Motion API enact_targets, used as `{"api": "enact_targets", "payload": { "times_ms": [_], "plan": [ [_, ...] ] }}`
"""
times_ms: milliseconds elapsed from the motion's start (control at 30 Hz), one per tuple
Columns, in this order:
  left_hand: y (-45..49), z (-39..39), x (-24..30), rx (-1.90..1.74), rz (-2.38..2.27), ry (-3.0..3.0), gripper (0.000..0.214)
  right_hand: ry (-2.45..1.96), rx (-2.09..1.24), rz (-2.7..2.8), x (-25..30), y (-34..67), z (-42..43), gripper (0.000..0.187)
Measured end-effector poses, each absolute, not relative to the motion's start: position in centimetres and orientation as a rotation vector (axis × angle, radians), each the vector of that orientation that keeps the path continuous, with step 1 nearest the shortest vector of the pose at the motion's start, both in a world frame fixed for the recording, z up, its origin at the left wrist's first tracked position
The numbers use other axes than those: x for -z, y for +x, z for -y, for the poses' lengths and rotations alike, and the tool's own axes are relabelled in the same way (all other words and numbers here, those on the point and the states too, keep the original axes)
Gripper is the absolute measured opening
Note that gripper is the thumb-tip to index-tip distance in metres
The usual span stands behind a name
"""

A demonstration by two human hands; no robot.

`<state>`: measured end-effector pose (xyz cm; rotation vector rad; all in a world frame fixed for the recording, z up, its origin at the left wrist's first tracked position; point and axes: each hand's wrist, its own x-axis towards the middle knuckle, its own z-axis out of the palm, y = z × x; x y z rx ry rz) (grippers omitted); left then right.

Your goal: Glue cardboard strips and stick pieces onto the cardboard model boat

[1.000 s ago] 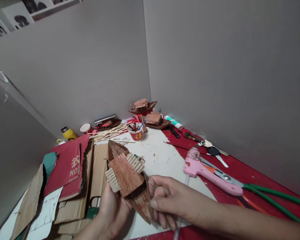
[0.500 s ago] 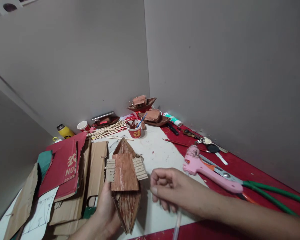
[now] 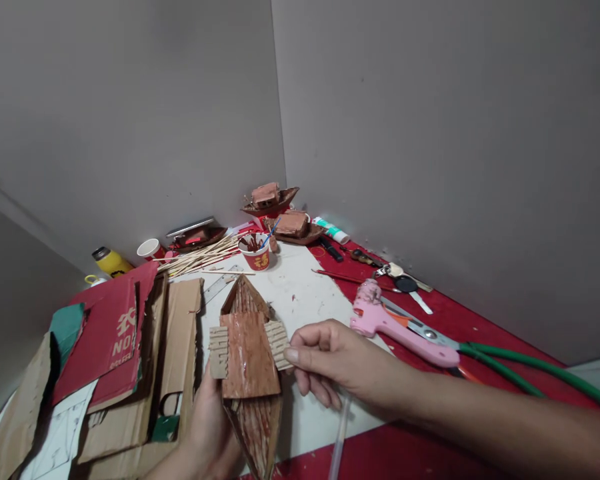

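Note:
A brown-painted model boat (image 3: 253,360), built of cardboard, is held from below and the left by my left hand (image 3: 213,407), whose fingers are mostly hidden under the hull. It has a curved roof, with a strip of bare corrugated cardboard (image 3: 219,352) sticking out on the left. A matching corrugated cardboard flap (image 3: 279,343) sticks out on the right. My right hand (image 3: 325,363) pinches the outer edge of this right flap between thumb and fingers. Below that hand lies a clear glue stick (image 3: 338,437).
Right of my hands lie a pink glue gun (image 3: 405,337), green-handled shears (image 3: 510,367) and keys (image 3: 405,283). Cardboard sheets (image 3: 103,340) are piled left. Behind stand a paint cup (image 3: 255,257), wooden sticks (image 3: 205,255), a yellow bottle (image 3: 111,261) and finished-looking boats (image 3: 294,227).
My right hand has moved left and closed on the boat's right cardboard flap. The view has shifted slightly to the right; my left hand still holds the boat.

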<state>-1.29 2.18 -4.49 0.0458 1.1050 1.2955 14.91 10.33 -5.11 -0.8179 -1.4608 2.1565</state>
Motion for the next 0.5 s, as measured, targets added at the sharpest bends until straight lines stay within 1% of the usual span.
{"api": "enact_targets", "payload": {
  "times_ms": [100,200,300,400,500],
  "plan": [
    [-1.1,-2.1,4.6,-1.301,-1.073,0.091,0.036,-0.821,-2.169,1.507,5.2,15.0,-10.5,0.04],
    [-1.4,-2.1,4.9,-1.325,-1.101,0.185,0.036,-0.869,-2.147,1.564,5.2,15.3,-10.9,0.036],
    [-2.2,-1.7,5.3,-1.338,-1.187,0.275,0.037,-0.968,-2.123,1.71,5.2,15.8,-11.3,0.03],
    [-3.5,-0.5,5.7,-1.274,-1.305,0.282,0.036,-1.041,-2.13,1.843,5.1,16.2,-11.6,0.025],
    [-5.0,1.5,5.2,-1.187,-1.455,0.315,0.041,-1.052,-2.138,1.912,5.0,16.4,-11.6,0.025]
  ]
}}
